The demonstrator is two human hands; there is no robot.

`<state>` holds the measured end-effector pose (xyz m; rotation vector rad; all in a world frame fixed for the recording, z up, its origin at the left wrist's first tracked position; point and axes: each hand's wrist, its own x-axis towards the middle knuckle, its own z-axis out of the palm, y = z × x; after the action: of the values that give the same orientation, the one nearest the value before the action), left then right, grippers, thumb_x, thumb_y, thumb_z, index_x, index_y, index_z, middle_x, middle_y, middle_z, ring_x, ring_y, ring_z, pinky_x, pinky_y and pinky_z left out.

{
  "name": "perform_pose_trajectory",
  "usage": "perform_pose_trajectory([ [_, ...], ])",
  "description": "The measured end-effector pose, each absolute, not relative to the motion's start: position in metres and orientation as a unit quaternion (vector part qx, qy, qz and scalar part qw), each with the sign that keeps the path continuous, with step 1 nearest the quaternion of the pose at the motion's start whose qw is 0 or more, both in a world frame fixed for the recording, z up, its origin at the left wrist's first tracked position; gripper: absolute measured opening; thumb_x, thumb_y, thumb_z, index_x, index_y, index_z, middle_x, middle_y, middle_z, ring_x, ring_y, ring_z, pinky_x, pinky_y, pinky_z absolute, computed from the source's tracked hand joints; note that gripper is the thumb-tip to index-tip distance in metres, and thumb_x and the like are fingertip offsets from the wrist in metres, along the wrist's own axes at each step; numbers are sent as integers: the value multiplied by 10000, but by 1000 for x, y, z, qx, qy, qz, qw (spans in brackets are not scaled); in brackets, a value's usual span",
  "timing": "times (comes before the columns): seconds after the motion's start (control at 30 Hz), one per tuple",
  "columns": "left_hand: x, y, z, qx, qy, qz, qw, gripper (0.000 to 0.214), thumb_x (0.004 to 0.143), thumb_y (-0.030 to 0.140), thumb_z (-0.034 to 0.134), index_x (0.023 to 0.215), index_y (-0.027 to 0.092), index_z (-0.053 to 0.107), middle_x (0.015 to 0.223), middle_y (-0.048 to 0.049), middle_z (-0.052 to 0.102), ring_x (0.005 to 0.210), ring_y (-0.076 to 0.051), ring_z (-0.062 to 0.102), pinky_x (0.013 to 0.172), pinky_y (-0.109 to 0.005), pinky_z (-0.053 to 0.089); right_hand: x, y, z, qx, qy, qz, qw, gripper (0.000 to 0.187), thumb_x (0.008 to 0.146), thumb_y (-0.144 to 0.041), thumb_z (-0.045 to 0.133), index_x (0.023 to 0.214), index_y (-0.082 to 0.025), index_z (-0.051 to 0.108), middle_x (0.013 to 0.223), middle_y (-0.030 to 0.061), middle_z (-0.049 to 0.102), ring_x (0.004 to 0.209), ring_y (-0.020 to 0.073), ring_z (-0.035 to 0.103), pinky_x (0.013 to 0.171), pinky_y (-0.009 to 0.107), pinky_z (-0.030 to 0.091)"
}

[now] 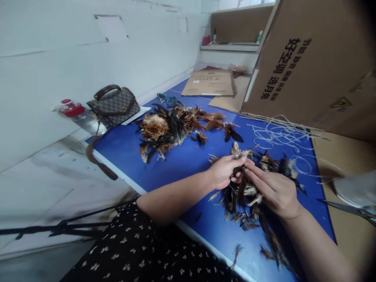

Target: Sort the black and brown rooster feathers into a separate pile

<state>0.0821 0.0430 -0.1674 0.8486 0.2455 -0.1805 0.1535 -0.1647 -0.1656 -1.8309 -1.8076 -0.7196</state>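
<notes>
We hold a small feather bunch (238,170) right of centre in the frame.
Our left hand (225,171) has its thumb and fingers closed round the bunch; our right hand (277,192) meets it with fingertips drawn nearly together, though we cannot tell whether they pinch anything. Loose feathers (232,200) lie beneath, on the blue table (126,150), and a heap of bunches (155,127) sits at upper centre. We judge the step in hand to be arranging or binding this bunch; the next move calls for a steady left grip and fine right fingertip work. White strands (279,135) lie at upper right, scissors (352,208) at the right edge.
</notes>
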Motion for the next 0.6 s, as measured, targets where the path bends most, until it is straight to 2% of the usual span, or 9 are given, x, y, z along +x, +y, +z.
perform_pose_trajectory([
  [0.07,83,45,-173,412,112,-50,903,363,879,448,915,961,139,744,711,29,576,540,-65,482,464,-195,308,154,-163,-169,-662,-668,-234,246,654,1121,-64,523,1745,-260,534,1633,165,603,1274,315,789,857,377,710],
  [0.13,85,48,-179,410,92,-20,907,400,861,472,926,915,146,702,756,2,634,612,-94,591,550,-206,468,153,-162,-170,-665,-659,-214,279,628,1114,-82,562,1709,-281,583,1608,152,639,1282,319,785,894,389,712],
  [0.2,86,52,-182,406,60,-23,912,451,842,506,939,900,158,658,797,-20,670,683,-132,668,657,-259,587,150,-160,-168,-680,-621,-215,325,579,1096,-113,657,1643,-300,652,1486,125,741,1211,309,811,927,394,709],
  [0.23,86,54,-182,403,41,-37,914,469,843,523,937,904,165,640,782,-10,654,664,-130,655,654,-269,594,148,-158,-167,-696,-588,-220,349,535,1085,-133,703,1590,-309,697,1395,106,789,1147,300,827,929,391,706],
  [0.27,84,56,-182,401,22,-56,914,479,852,536,930,910,172,624,747,14,612,608,-108,600,607,-249,562,146,-157,-166,-717,-547,-223,372,472,1077,-160,738,1524,-312,745,1304,87,820,1081,291,837,924,390,705],
  [0.33,80,58,-179,403,-13,-100,910,473,899,555,893,934,184,602,688,71,489,508,-52,415,501,-176,408,143,-153,-164,-753,-462,-212,417,315,1084,-230,758,1383,-304,821,1184,67,841,1001,285,837,917,404,708],
  [0.4,75,58,-176,417,-38,-137,898,455,945,568,847,956,194,588,681,98,398,492,-30,278,466,-137,258,142,-150,-163,-774,-397,-177,460,225,1094,-316,761,1296,-289,855,1180,66,843,1024,303,835,949,448,717],
  [0.5,69,53,-174,451,-50,-173,874,475,959,613,815,964,209,565,700,94,380,505,-37,269,462,-137,231,142,-146,-165,-776,-358,-117,506,213,1080,-417,789,1224,-288,876,1198,53,844,1059,307,832,992,486,721],
  [0.6,65,48,-174,471,-55,-194,859,540,957,701,778,966,216,540,730,85,380,520,-39,285,466,-142,250,141,-144,-166,-755,-359,-86,542,192,1053,-443,830,1132,-278,887,1154,51,845,1026,279,825,937,440,725],
])
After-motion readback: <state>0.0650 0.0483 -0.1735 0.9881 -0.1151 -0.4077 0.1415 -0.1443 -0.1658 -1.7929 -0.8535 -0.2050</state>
